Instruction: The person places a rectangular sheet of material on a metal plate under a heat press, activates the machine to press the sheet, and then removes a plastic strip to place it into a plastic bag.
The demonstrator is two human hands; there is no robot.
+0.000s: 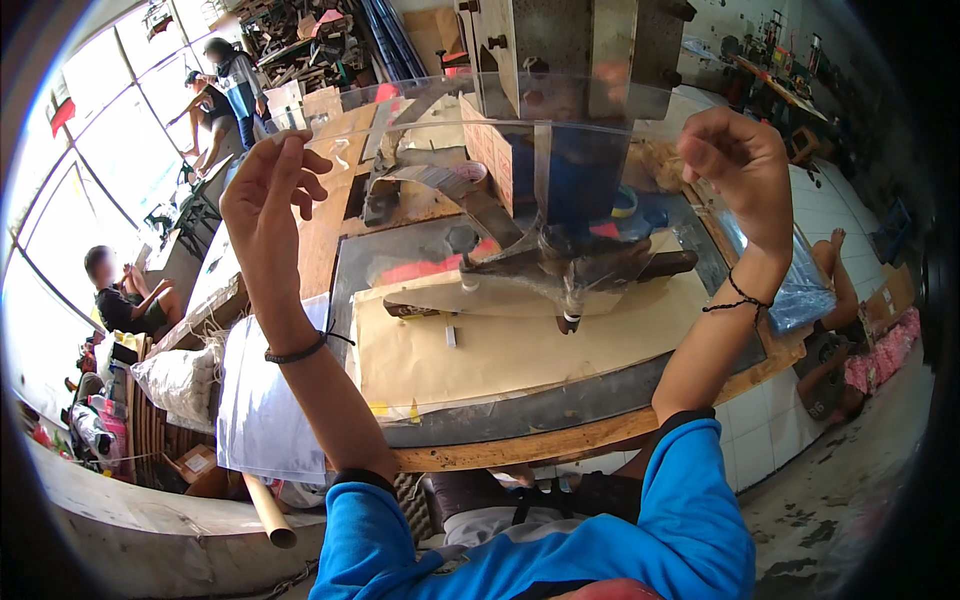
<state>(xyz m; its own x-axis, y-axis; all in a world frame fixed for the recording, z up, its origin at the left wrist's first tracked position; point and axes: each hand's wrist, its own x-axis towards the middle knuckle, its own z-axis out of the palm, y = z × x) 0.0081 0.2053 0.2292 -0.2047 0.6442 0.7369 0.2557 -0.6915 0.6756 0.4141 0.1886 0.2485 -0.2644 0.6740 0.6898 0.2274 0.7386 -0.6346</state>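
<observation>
A clear plastic sheet stretches between my raised hands, above the table and in front of a metal machine. My left hand pinches its left end between thumb and forefinger, the other fingers curled loosely. At the other end, my right hand has its fingers bent around the sheet's edge. Through the see-through film, its lower border is hard to make out. Below lies a tan paper sheet on a dark board, with a small white block on the paper.
The machine's arm and handwheel-like fitting stick out over the board. A tape roll and a blue plastic-wrapped pack lie to the right. White sheets hang at the left edge. Other people sit left and right.
</observation>
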